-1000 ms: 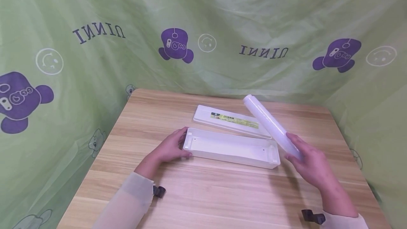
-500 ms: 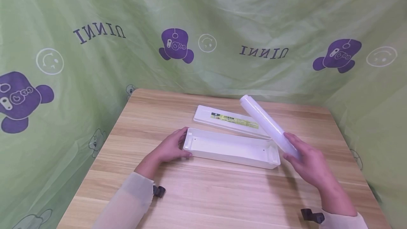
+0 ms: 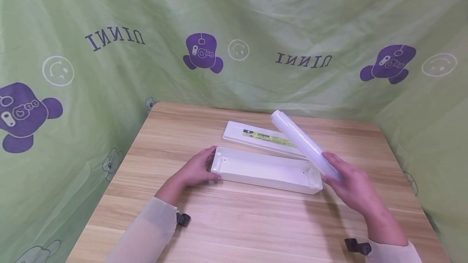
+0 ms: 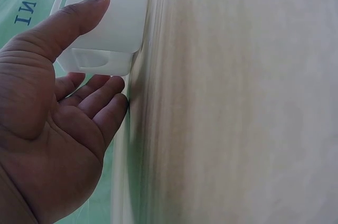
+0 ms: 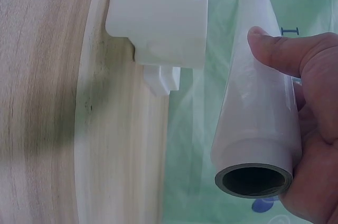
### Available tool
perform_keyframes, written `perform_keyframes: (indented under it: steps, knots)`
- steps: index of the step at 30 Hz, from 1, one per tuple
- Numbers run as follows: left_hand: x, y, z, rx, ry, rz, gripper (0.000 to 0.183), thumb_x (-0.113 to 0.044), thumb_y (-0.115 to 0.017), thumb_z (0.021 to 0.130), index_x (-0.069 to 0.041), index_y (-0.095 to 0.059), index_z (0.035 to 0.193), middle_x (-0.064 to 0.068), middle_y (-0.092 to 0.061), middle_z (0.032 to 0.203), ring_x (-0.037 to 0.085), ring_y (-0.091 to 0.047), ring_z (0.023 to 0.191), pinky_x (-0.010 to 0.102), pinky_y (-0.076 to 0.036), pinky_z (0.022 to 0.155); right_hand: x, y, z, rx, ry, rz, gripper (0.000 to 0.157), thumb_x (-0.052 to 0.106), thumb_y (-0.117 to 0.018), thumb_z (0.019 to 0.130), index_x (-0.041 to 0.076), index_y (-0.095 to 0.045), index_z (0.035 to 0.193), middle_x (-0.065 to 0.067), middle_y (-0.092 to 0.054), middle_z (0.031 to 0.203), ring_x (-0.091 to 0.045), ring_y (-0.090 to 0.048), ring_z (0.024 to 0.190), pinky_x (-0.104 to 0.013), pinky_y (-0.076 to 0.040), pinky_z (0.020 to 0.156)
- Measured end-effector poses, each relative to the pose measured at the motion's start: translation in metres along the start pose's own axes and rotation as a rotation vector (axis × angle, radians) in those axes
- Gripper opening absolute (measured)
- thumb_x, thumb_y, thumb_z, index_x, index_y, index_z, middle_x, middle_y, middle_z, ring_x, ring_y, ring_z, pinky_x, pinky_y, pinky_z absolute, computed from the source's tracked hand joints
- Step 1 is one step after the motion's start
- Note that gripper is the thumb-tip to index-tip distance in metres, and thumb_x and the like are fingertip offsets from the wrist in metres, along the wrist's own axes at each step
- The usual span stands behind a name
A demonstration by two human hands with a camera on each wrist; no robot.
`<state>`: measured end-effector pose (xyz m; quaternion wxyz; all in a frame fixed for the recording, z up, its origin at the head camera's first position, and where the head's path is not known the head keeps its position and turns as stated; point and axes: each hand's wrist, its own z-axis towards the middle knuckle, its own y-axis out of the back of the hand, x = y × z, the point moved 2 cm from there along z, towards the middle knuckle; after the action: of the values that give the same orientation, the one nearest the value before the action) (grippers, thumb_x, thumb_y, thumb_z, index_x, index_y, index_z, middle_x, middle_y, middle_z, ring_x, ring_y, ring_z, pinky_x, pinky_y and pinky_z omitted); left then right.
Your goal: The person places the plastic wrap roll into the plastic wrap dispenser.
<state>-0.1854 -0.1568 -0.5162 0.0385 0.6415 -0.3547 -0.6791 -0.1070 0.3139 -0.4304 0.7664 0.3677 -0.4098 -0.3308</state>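
In the head view, my left hand [image 3: 199,169] holds the left end of a long, open white plastic box [image 3: 268,183], which stands on the table. The left wrist view shows the thumb on the box's front wall [image 4: 119,18] and the fingers around its end. My right hand [image 3: 352,184] grips a roll of cling film [image 3: 301,139] near its right end. The roll slants up and leftward over the box's right end. Its hollow core faces the camera in the right wrist view, with the thumb along its side [image 5: 259,102].
Behind the box lies a flat white lid [image 3: 234,132] with a yellow-green label; the roll partly covers its right end. Everything rests over a wood-grain table [image 3: 248,230]. A green printed curtain [image 3: 256,84] closes off the back and both sides.
My right hand has brought the roll of cling film slightly leftward, so it overlaps the box's right end and the lid more. My left hand and the box stay in place.
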Motion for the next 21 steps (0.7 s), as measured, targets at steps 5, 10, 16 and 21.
perform_keyframes:
  steps: [5, 10, 16, 21]
  knots:
    - [-0.0009, 0.0006, -0.0012, 0.002, 0.002, -0.009, 0.117, -0.029, -0.098, 0.069, -0.01, -0.03, 0.163, 0.011, -0.042, 0.161, 0.03, -0.045, 0.146, 0.043, -0.032, 0.123, 0.0011, -0.0016, 0.0015, 0.005, 0.004, 0.003, 0.081, 0.004, -0.087, 0.078, 0.013, -0.055, 0.151, -0.023, -0.06, 0.143, -0.051, -0.066, 0.111, -0.066, -0.056, 0.085]
    - [-0.0011, 0.0011, -0.0018, 0.003, 0.015, -0.006, 0.121, -0.029, -0.098, 0.069, -0.007, -0.026, 0.164, 0.014, -0.039, 0.163, 0.031, -0.045, 0.146, 0.043, -0.032, 0.123, 0.0018, -0.0032, 0.0024, 0.012, 0.011, 0.004, 0.081, 0.003, -0.087, 0.078, 0.013, -0.055, 0.151, -0.023, -0.06, 0.143, -0.051, -0.067, 0.111, -0.066, -0.056, 0.085]
    - [-0.0001, 0.001, -0.0011, 0.004, 0.015, -0.011, 0.12, -0.028, -0.098, 0.069, -0.007, -0.027, 0.163, 0.014, -0.04, 0.163, 0.031, -0.044, 0.146, 0.043, -0.032, 0.123, 0.0005, -0.0048, 0.003, 0.015, 0.018, 0.002, 0.081, 0.003, -0.088, 0.077, 0.013, -0.056, 0.151, -0.024, -0.06, 0.143, -0.052, -0.066, 0.113, -0.066, -0.056, 0.086]
    - [-0.0001, 0.0009, -0.0013, 0.003, 0.019, -0.005, 0.12, -0.027, -0.098, 0.069, -0.006, -0.026, 0.164, 0.014, -0.039, 0.163, 0.031, -0.043, 0.147, 0.042, -0.031, 0.123, 0.001, -0.0046, 0.0044, 0.024, 0.016, 0.014, 0.081, 0.002, -0.087, 0.078, 0.013, -0.055, 0.151, -0.025, -0.059, 0.143, -0.053, -0.064, 0.114, -0.068, -0.055, 0.087]
